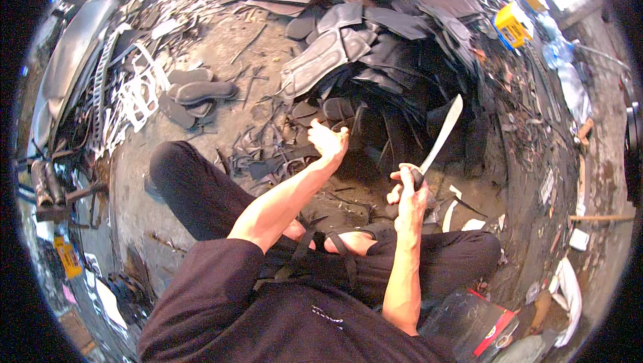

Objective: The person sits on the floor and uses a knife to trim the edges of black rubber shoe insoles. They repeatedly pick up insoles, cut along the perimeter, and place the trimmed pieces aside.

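Much of what we see is hard to read: the heap of dark rubber sheets [395, 35] ahead sinks into shadow at its centre, and the fisheye rim bends and cuts off the clutter at both sides. We sit cross-legged on a dirt floor [221, 48] strewn with black offcuts. Our right hand [410, 192] is clamped around the handle of a long knife [442, 136], its pale blade tilted up and to the right, over the ground just in front of our knees. Our left hand [328, 140] is raised beside it, fingers spread and holding nothing, close to the dark scraps [268, 162] below. Cut sole shapes [194, 92] lie to the left, white cut-out frames [137, 98] beyond them. A yellow container [512, 25] stands at upper right, near a clear plastic bottle [559, 51]. A red-edged packet [479, 326] lies by our right knee.
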A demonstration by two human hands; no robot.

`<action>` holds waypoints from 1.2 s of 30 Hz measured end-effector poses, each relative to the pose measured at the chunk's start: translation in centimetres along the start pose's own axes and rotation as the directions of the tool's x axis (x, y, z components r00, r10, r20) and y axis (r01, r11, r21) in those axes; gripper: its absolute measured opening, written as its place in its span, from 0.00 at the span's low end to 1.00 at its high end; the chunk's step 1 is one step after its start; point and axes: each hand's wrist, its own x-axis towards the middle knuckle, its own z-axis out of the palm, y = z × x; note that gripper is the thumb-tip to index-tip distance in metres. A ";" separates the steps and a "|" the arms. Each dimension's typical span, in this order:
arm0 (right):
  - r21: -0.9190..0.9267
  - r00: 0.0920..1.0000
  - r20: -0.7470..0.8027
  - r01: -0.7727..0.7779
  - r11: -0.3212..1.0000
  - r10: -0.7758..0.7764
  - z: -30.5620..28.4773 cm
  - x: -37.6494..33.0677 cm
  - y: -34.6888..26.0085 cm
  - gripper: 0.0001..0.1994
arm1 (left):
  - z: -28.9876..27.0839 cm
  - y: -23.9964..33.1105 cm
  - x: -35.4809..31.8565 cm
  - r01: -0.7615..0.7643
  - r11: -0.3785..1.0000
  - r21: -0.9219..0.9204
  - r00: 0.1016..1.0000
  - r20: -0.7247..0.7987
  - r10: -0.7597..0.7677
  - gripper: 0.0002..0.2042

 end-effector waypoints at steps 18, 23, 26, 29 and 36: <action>0.100 0.985 -0.140 0.113 0.989 -0.099 -0.1 0.7 0.3 0.09 | 0.2 3.1 -2.9 -0.303 0.944 -0.127 0.948 0.059 0.312 0.31; 0.324 0.954 -0.284 0.193 0.926 -0.100 -0.4 1.0 -0.8 0.07 | 1.3 1.5 -7.2 -0.719 0.665 -0.201 0.510 0.498 0.701 0.32; 0.352 0.938 -0.334 0.218 0.910 -0.095 -0.9 1.1 -1.1 0.07 | 3.8 1.5 -10.6 -0.372 0.914 -0.159 0.617 0.693 0.372 0.36; 0.364 0.931 -0.362 0.192 0.912 -0.051 -2.4 1.2 -1.3 0.07 | 4.3 0.9 -11.0 -0.103 0.956 -0.275 0.613 0.739 0.279 0.33; 0.498 0.944 -0.328 0.162 0.852 0.012 -3.5 1.1 -1.0 0.06 | -5.7 0.9 -3.9 0.606 0.790 -0.096 0.192 0.981 -0.028 0.09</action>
